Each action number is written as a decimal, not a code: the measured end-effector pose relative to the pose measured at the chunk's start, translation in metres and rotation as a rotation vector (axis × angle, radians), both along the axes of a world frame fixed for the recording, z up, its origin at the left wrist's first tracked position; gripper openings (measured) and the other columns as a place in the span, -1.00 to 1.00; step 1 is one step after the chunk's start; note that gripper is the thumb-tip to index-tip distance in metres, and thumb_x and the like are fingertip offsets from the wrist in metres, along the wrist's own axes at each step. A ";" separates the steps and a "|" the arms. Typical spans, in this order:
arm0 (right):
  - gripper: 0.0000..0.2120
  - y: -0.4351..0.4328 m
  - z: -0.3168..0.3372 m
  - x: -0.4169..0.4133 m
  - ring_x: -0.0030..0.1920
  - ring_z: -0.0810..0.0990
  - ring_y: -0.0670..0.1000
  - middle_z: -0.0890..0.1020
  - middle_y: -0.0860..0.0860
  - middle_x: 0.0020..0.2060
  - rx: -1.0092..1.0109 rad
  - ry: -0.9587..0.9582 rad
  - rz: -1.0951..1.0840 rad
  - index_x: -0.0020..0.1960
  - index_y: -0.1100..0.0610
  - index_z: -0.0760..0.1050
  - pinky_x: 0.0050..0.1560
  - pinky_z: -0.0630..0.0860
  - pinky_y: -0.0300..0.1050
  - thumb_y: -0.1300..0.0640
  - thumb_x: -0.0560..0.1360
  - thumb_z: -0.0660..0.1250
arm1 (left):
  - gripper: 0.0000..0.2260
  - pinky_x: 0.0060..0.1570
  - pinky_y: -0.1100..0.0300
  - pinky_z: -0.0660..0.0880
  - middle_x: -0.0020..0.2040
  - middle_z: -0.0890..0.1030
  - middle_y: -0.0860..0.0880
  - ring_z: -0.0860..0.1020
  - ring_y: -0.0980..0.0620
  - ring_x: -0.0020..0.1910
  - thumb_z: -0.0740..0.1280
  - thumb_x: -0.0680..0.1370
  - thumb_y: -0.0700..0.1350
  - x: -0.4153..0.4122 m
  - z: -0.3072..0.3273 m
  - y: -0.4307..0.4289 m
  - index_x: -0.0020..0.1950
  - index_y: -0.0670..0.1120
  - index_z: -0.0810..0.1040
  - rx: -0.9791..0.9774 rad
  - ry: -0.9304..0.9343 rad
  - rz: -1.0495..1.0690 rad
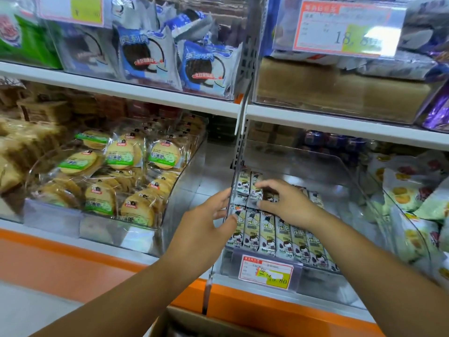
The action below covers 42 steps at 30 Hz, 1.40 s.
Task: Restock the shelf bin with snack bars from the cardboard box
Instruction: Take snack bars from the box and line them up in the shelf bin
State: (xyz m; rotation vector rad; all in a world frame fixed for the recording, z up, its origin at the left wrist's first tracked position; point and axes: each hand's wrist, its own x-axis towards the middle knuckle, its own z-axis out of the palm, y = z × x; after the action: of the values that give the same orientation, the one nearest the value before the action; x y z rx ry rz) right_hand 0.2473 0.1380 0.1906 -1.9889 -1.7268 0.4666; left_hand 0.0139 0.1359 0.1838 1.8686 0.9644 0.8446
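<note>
The orange-edged shelf (73, 259) carries a clear shelf bin (303, 164). Snack bars (281, 239) lie in rows across its front-left area; the rear and right are unfilled. The left hand (206, 224) presses near-straight fingers against the bin's left wall. The right hand (289, 205) curls thumb and fingers around rear-row bars. The cardboard box (194, 322) sits below the shelf edge.
</note>
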 end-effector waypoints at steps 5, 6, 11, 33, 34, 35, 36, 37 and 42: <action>-0.61 0.010 -0.007 -0.002 0.22 0.54 0.15 0.40 0.05 0.41 -0.014 0.004 -0.064 0.38 -0.23 0.31 0.07 0.49 -0.08 -0.05 0.58 0.26 | -0.53 -0.07 0.65 0.30 -0.01 0.32 0.58 0.41 0.52 0.00 0.31 0.61 -0.03 -0.002 0.003 -0.001 0.42 0.34 0.25 0.004 0.016 -0.032; -0.58 0.008 -0.008 -0.002 0.26 0.51 0.13 0.38 0.06 0.42 -0.025 -0.010 -0.056 0.41 -0.23 0.28 0.10 0.47 -0.09 -0.06 0.58 0.25 | -0.54 -0.06 0.62 0.31 0.01 0.34 0.56 0.42 0.49 0.01 0.31 0.60 -0.01 -0.004 0.004 -0.002 0.38 0.38 0.23 0.005 0.023 -0.050; -0.56 -0.034 0.019 -0.024 0.31 0.43 -0.06 0.50 -0.08 0.28 0.326 0.037 -0.066 0.41 -0.12 0.32 0.34 0.39 0.05 -0.01 0.55 0.29 | -0.56 0.13 0.17 0.54 0.13 0.50 0.29 0.52 0.29 0.05 0.25 0.58 0.13 -0.031 0.001 -0.017 0.46 0.18 0.33 0.001 0.165 -0.103; -0.48 -0.221 -0.309 -0.071 0.37 0.36 0.11 0.32 0.10 0.43 -0.595 0.040 -0.179 0.49 0.07 0.23 0.32 0.33 -0.05 0.06 0.57 0.26 | -0.48 0.38 -0.04 0.33 0.42 0.40 -0.09 0.33 -0.15 0.40 0.41 0.51 -0.03 -0.086 -0.281 -0.109 0.45 -0.02 0.38 0.059 0.847 -0.139; -0.47 -0.219 -0.317 -0.074 0.38 0.34 0.12 0.30 0.09 0.44 -0.590 0.055 -0.184 0.49 0.05 0.22 0.33 0.34 -0.02 0.06 0.57 0.28 | -0.45 0.38 -0.04 0.32 0.42 0.39 -0.10 0.31 -0.16 0.40 0.44 0.50 -0.04 -0.085 -0.283 -0.106 0.46 -0.04 0.37 0.039 0.836 -0.106; -0.45 -0.217 -0.324 -0.078 0.40 0.31 0.14 0.29 0.09 0.44 -0.584 0.063 -0.193 0.49 0.04 0.21 0.33 0.35 0.02 0.06 0.56 0.30 | -0.42 0.39 -0.04 0.30 0.42 0.38 -0.10 0.30 -0.16 0.40 0.45 0.49 -0.05 -0.086 -0.287 -0.101 0.48 -0.04 0.36 -0.001 0.831 -0.082; -0.44 -0.214 -0.330 -0.080 0.41 0.28 0.15 0.30 0.09 0.43 -0.576 0.062 -0.213 0.49 0.03 0.21 0.34 0.35 0.06 0.06 0.54 0.32 | -0.40 0.40 -0.02 0.29 0.43 0.37 -0.10 0.28 -0.16 0.41 0.47 0.49 -0.06 -0.088 -0.291 -0.097 0.48 -0.03 0.35 -0.045 0.831 -0.071; -0.43 -0.211 -0.335 -0.082 0.41 0.27 0.16 0.32 0.09 0.41 -0.575 0.054 -0.246 0.48 0.03 0.23 0.34 0.35 0.09 0.06 0.52 0.35 | -0.39 0.40 -0.01 0.28 0.44 0.35 -0.09 0.28 -0.15 0.42 0.48 0.48 -0.06 -0.090 -0.295 -0.094 0.48 -0.02 0.35 -0.090 0.825 -0.064; -0.58 -0.201 -0.355 -0.089 0.27 0.36 0.20 0.43 0.17 0.22 -0.589 -0.045 -0.336 0.28 0.15 0.40 0.17 0.40 0.06 -0.04 0.51 0.33 | -0.36 0.44 0.00 0.26 0.50 0.24 -0.09 0.22 -0.15 0.45 0.46 0.46 -0.22 -0.095 -0.308 -0.085 0.50 -0.03 0.33 -0.152 0.789 -0.034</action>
State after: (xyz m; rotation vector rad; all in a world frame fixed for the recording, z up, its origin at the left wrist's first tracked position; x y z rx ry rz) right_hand 0.1585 -0.0627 -0.1643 -2.6508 -1.3282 0.8889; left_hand -0.0807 0.0513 -0.1245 2.0990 1.4050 -0.0304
